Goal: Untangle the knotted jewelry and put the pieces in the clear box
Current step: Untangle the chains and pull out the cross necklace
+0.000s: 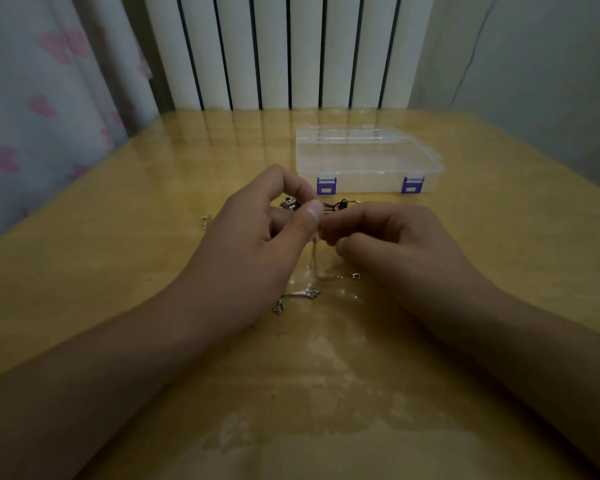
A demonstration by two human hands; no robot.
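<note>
We cannot make out much of the knot itself: the left hand (257,233) and the right hand (385,233) meet fingertip to fingertip above the counter (118,271), and their curled fingers cover the spot where the jewelry tangles. The left thumb and forefinger pinch a thin pale chain (314,258), which hangs down from the pinch as a faint blurred line. The right hand's fingers curl in toward the same chain, and we judge they pinch it too, though the contact is hidden behind the knuckles. The chain's lower end lies on the counter between the wrists, with silver charms (303,294) and a small clasp (356,276) just visible. A dark cord piece (340,205) shows beyond the fingertips, mostly hidden by them, and a dark metal bit (289,203) peeks through the left hand's curl; we cannot tell what it is. A tiny pale piece (205,221) lies apart to the left, too small to identify.

The clear box (368,157) sits just behind the hands, lid down, with two purple latches (326,186) facing us.

The counter is glossy yellow wood with pale reflections and worn patches. Behind it stand a white ribbed radiator (291,50), a curtain with pink hearts (32,98) to the left, and a plain wall (551,64) to the right.
</note>
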